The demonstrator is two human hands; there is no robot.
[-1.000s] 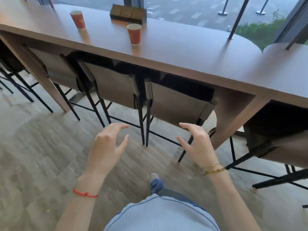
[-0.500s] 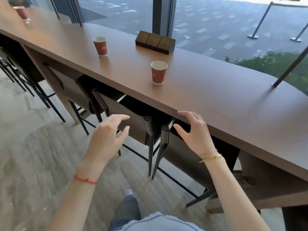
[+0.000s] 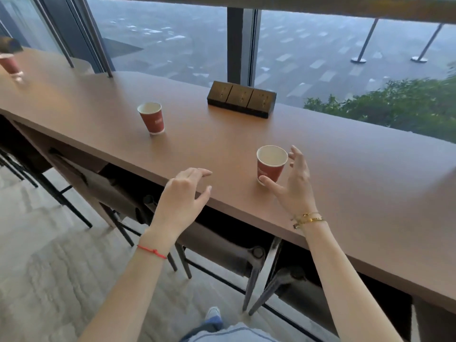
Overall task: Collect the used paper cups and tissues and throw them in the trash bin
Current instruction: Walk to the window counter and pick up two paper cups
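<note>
**Hands closing in on the nearest cup**

Stools [image 3: 237,253] sit tucked under the front edge of the worktop [image 3: 345,193], which leaves the person room to stand close and reach across.

The left hand [image 3: 183,199] hovers over that front edge, fingers loosely spread and curled, holding nothing; it looks readied for a second pickup rather than engaged with anything yet. The right hand [image 3: 293,183] is opened wide around the near paper cup [image 3: 271,165]: the thumb lies low by the cup's base on the near side, the fingers arc past the rim on the far side. Whether skin touches the cup wall cannot be told, but the grip has not closed. The cup stands upright and appears empty, which would suit a simple one-handed squeeze and lift.

A white printed word shows on the cup's red wall, too blurred to read.

Further left along the worktop a second paper cup [image 3: 151,117] stands upright, well apart from the first, with the same unreadable white mark. Behind it, against the window, sits a dark socket block [image 3: 241,99] of three covered units. At the far left end a third cup [image 3: 9,65] is visible, blurred.

No tissues and no trash bin are in view, so collection is probably only beginning.
</note>
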